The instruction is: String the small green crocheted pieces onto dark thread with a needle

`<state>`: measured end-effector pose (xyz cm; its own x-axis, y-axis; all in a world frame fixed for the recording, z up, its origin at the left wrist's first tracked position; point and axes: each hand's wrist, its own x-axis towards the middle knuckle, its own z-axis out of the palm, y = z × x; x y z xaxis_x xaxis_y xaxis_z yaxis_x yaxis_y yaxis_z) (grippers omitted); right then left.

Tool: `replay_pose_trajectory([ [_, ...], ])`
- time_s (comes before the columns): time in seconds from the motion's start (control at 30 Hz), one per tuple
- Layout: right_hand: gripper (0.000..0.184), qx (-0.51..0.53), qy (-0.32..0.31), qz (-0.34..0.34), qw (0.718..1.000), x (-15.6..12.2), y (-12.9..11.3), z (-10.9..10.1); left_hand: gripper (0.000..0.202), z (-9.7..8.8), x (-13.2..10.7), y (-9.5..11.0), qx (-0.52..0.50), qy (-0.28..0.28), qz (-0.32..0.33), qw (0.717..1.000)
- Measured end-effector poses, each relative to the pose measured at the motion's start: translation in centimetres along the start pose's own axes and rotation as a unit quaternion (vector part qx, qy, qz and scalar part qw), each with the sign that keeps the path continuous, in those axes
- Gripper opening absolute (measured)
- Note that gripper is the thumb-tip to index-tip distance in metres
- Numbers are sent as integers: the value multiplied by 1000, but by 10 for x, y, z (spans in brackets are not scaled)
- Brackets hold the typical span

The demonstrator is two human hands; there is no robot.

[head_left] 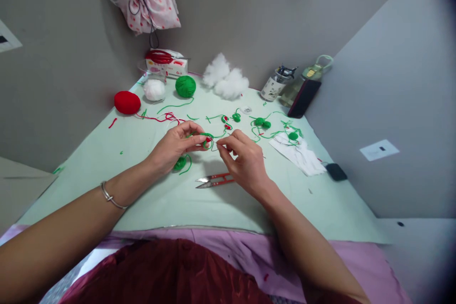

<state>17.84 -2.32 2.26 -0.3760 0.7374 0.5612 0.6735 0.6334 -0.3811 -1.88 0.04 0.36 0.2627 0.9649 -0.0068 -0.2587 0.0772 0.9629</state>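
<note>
Holding the red-and-green piece just beyond the snips, the left hand pinches it thumb to fingers in the head view. The right hand grips a thin item, thread or needle unclear. The piece is likely light, soft and pliable; grip its edge. Farther beyond the snips lie fluffy stuffing and a round, fibrous green ball.

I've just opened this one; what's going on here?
A person is working over a table with both hands. The left hand holds a small green-and-red yarn piece; the right hand is pinched close beside it, on something too thin to make out. Red snips lie on the table, partly hidden by the right hand. Farther back sit a red ball, a white ball, a green ball and white stuffing.
</note>
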Motion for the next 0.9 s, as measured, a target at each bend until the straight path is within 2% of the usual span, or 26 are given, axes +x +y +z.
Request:
replay_pose_trajectory([
  [0.17,21,-17,-7,-14,1000,-1,1,1,23,1,-1,-2,35,7,13,999],
  [0.33,19,-5,-7,20,1000,-2,-1,8,19,6,-4,-9,118,46,118,985],
  [0.47,7,133,-10,120,984,-1,-3,12,11,11,-8,-16,175,58,220,958],
  [0.57,11,275,-36,204,939,4,-2,8,9,12,-11,-17,194,40,272,942],
  [0.67,17,375,-27,234,897,8,0,2,24,11,-12,-12,145,41,254,956],
  [0.73,17,399,-5,239,885,10,1,0,25,10,-12,-6,105,57,212,970],
  [0.83,12,400,28,221,889,9,2,1,31,7,-12,3,76,60,123,988],
  [0.9,7,384,50,196,901,8,2,3,35,5,-12,7,43,31,67,996],
])
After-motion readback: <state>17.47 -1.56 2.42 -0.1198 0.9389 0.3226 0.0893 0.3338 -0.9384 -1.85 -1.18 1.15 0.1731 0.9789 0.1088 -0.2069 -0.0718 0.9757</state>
